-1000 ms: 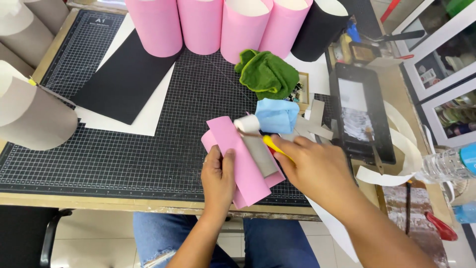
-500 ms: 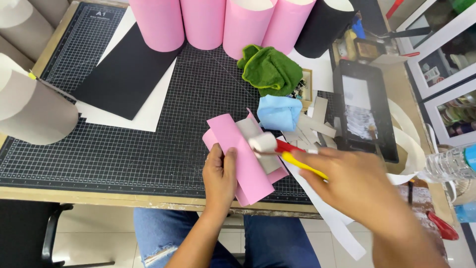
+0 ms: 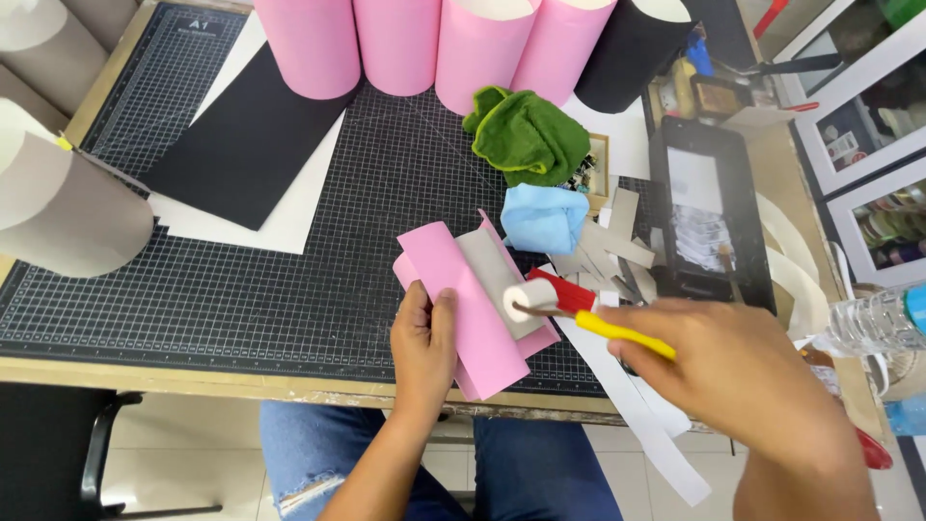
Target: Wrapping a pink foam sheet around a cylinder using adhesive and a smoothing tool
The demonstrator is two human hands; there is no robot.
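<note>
**Roller on the pink fold**

Nearest me, the left hand (image 3: 424, 340) pins a folded pink sheet (image 3: 463, 299) flat at the mat's (image 3: 241, 289) front edge, fingers pressed on top, thumb alongside. The right hand (image 3: 743, 371) is closed round the yellow handle of a small roller (image 3: 532, 299), whose white drum sits on the grey card (image 3: 497, 275) showing inside the fold. I'd judge the card about half wrapped: 1 flap is over, the grey strip is still bare. Just beyond lie a blue cloth (image 3: 543, 217) and a green cloth (image 3: 526, 135); farthest back stand 4 pink rolls (image 3: 395, 39).
</note>
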